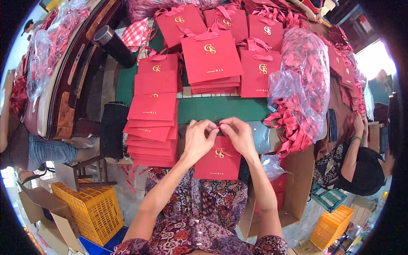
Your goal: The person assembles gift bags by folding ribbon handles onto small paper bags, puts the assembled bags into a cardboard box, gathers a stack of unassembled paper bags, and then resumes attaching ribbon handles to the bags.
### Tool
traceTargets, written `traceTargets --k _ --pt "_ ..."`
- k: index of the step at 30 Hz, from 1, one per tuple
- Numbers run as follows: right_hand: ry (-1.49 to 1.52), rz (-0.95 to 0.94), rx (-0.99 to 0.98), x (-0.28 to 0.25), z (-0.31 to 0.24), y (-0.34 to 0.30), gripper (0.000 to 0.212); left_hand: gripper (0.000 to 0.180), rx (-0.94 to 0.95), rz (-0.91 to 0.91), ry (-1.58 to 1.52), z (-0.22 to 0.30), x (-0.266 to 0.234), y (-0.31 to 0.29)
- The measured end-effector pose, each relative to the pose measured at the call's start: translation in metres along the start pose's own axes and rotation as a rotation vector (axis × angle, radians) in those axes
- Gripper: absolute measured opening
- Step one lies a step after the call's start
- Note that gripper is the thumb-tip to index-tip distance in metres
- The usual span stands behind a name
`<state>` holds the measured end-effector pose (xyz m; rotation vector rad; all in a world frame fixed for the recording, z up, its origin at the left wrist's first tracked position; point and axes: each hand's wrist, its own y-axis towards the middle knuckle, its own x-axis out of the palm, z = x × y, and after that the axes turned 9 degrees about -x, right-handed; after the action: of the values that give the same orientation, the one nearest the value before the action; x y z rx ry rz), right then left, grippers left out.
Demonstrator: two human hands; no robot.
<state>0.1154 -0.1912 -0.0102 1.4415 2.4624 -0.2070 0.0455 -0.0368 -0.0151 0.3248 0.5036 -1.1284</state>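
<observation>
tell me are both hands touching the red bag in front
Touching: the head view shows the left hand and right hand pinching the top edge of the red paper bag.

I see my left hand (199,139) and right hand (239,135) on a paper bag (217,162); stacked bags (152,127) lie left, a ribbon sack (301,85) right.

Packing workshop: stacked red paper bags (153,127), crates (91,208).

Green-topped table (221,108): stacks of flat red paper gift bags (152,127) along left edge, clear plastic sack of red ribbons (304,80) at right edge.
</observation>
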Motion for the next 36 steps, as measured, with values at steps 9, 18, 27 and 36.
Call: traceTargets --k 9,18,27,36 --pt "0.047 -0.009 -0.023 -0.002 -0.002 -0.002 0.013 0.011 0.016 -0.077 -0.016 0.006 -0.002 0.0" --pt "0.491 0.304 0.096 -0.037 0.017 -0.018 0.015 0.067 -0.056 -0.459 -0.114 0.001 -0.031 -0.03" --pt "0.365 0.538 0.044 -0.046 0.025 -0.002 0.019 0.064 -0.095 -0.555 -0.046 0.014 -0.058 -0.062" --pt "-0.235 0.533 -0.197 -0.023 0.01 -0.042 0.03 0.053 -0.145 -0.371 -0.11 0.026 -0.081 -0.053"
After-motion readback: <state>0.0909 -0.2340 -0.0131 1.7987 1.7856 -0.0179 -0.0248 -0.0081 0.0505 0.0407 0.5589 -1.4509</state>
